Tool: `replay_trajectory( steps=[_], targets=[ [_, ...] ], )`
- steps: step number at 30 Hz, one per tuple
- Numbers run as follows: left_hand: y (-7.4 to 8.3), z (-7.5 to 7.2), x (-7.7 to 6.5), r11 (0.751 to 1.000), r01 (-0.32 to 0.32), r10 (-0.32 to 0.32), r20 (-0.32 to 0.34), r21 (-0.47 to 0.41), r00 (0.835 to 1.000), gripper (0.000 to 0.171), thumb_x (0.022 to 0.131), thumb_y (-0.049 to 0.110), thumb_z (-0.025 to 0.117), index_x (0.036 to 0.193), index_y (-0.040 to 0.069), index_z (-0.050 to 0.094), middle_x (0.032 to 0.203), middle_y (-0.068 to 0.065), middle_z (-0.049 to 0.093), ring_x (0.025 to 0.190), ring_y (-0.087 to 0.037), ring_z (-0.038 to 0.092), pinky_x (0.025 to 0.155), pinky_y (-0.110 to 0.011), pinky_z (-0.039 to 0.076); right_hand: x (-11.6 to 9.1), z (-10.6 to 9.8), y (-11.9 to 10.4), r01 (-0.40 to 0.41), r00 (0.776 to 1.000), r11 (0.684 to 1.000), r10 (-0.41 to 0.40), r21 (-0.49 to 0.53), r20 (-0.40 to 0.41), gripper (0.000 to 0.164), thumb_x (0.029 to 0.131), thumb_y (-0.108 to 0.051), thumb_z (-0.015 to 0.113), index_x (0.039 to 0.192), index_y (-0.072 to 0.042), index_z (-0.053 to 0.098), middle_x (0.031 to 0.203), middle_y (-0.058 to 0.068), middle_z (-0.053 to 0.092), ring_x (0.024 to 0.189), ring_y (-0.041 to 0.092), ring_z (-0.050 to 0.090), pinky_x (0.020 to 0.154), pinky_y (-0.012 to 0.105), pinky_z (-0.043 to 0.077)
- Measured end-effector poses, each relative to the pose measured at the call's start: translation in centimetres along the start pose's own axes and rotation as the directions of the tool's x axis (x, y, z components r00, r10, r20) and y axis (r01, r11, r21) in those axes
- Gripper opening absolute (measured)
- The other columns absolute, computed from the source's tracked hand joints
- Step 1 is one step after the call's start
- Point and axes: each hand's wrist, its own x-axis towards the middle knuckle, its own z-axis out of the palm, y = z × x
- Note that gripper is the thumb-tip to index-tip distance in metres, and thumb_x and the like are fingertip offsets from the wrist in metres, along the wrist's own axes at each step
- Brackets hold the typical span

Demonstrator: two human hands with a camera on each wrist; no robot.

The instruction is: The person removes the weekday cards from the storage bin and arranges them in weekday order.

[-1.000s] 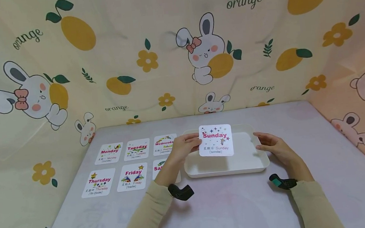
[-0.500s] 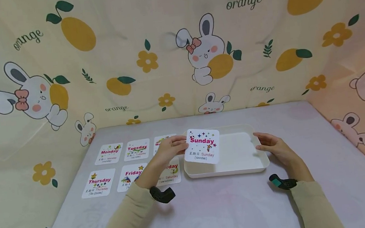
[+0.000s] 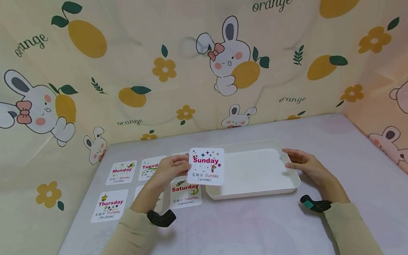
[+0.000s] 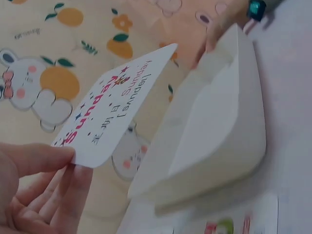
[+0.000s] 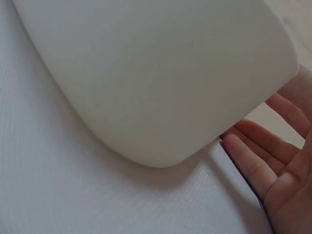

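Note:
A square white card printed "Sunday" is pinched at its left edge between the thumb and fingers of my left hand. It is raised and tilted, overlapping the tray's left end in the head view; the left wrist view shows it above the table. My right hand holds the right rim of a shallow white tray, its fingertips over the edge and other fingers along the outer wall. Below the raised card lies a "Saturday" card. The "Wednesday" and "Friday" cards are mostly hidden by my left hand and arm.
Cards reading "Monday", "Tuesday" and "Thursday" lie in two rows on the left of the white-covered table. A cloth printed with rabbits and oranges stands behind and at both sides.
My left hand has carried the "Sunday" card leftward, from over the tray's middle to its left end, beside the "Saturday" card. My right hand and the tray have stayed in place.

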Motion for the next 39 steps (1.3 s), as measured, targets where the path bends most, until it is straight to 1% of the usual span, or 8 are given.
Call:
replay_trajectory(
  steps=[6,11,15,21,29,32,36,39],
  targets=[
    [-1.1,-2.6,-0.7,0.997,-0.011,0.013,-0.023,0.071,1.000,0.041,0.092,0.017,0.064,0.129,0.002,0.056,0.122,-0.017,0.068,0.088,-0.010,0.071,0.088,-0.028,0.058,0.1,0.1,0.1,0.000,1.000,1.000,0.000,-0.001,-0.005,0.063,0.091,-0.022,0.066,0.146,-0.008,0.039,0.119,-0.025,0.051,0.105,-0.011,0.051,0.086,0.005,0.041],
    [-1.6,-4.5,-1.3,0.991,-0.037,0.039,-0.010,0.129,0.999,0.042,0.093,0.017,0.062,0.130,-0.001,0.054,0.124,-0.020,0.066,0.090,-0.010,0.070,0.088,-0.028,0.058,0.0,0.0,0.1,-0.017,1.000,1.000,0.017,-0.014,-0.009,0.063,0.091,-0.023,0.066,0.146,-0.009,0.039,0.125,-0.021,0.051,0.106,-0.012,0.049,0.087,0.005,0.040],
    [-2.6,-6.1,-1.5,0.988,-0.048,0.049,-0.001,0.148,0.999,0.043,0.093,0.017,0.063,0.129,-0.003,0.054,0.121,-0.020,0.068,0.090,-0.009,0.070,0.089,-0.030,0.058,0.0,0.1,0.1,-0.012,1.000,1.000,0.012,-0.007,-0.004,0.063,0.091,-0.023,0.066,0.146,-0.008,0.039,0.120,-0.025,0.050,0.105,-0.012,0.050,0.087,0.005,0.041],
    [-4.9,-8.7,-2.2,0.989,-0.010,0.010,-0.002,0.146,1.000,0.048,0.090,0.020,0.067,0.130,-0.003,0.053,0.110,-0.006,0.074,0.087,-0.008,0.071,0.085,-0.026,0.058,-0.1,0.1,-0.1,-0.006,1.000,1.000,0.006,-0.016,-0.005,0.064,0.091,-0.023,0.066,0.146,-0.008,0.039,0.121,-0.024,0.051,0.104,-0.012,0.051,0.086,0.005,0.042],
    [-7.3,-12.4,-3.4,0.979,0.001,-0.002,0.008,0.204,1.000,0.053,0.092,0.024,0.065,0.132,-0.007,0.049,0.115,-0.012,0.071,0.088,-0.007,0.069,0.084,-0.025,0.059,-0.2,0.0,-0.1,-0.001,1.000,1.000,0.001,-0.021,0.000,0.064,0.091,-0.023,0.066,0.146,-0.007,0.038,0.126,-0.017,0.051,0.105,-0.010,0.050,0.086,0.005,0.042],
    [-8.2,-13.6,-3.9,0.978,0.018,-0.021,0.012,0.208,1.000,0.054,0.092,0.024,0.065,0.132,-0.009,0.048,0.114,-0.010,0.071,0.089,-0.005,0.068,0.084,-0.023,0.059,-0.1,-0.1,-0.1,-0.003,1.000,1.000,0.003,-0.028,-0.007,0.064,0.091,-0.024,0.066,0.146,-0.008,0.038,0.127,-0.016,0.051,0.105,-0.011,0.050,0.086,0.005,0.042],
    [-9.4,-14.9,-4.8,0.976,0.071,-0.073,0.003,0.208,0.997,0.055,0.092,0.027,0.065,0.132,-0.008,0.048,0.112,-0.004,0.071,0.089,-0.002,0.065,0.082,-0.020,0.058,0.0,-0.2,0.0,-0.011,1.000,1.000,0.011,-0.026,-0.016,0.065,0.090,-0.025,0.067,0.146,-0.008,0.039,0.128,-0.014,0.052,0.105,-0.011,0.050,0.086,0.005,0.041],
    [-10.1,-15.7,-5.8,0.971,0.101,-0.103,0.000,0.217,0.995,0.057,0.092,0.027,0.064,0.133,-0.008,0.047,0.113,-0.003,0.070,0.089,-0.001,0.065,0.082,-0.019,0.057,0.1,-0.1,0.2,-0.022,1.000,1.000,0.021,-0.022,-0.012,0.065,0.090,-0.025,0.067,0.147,-0.009,0.038,0.129,-0.013,0.051,0.105,-0.012,0.049,0.087,0.005,0.040]
  ],
)
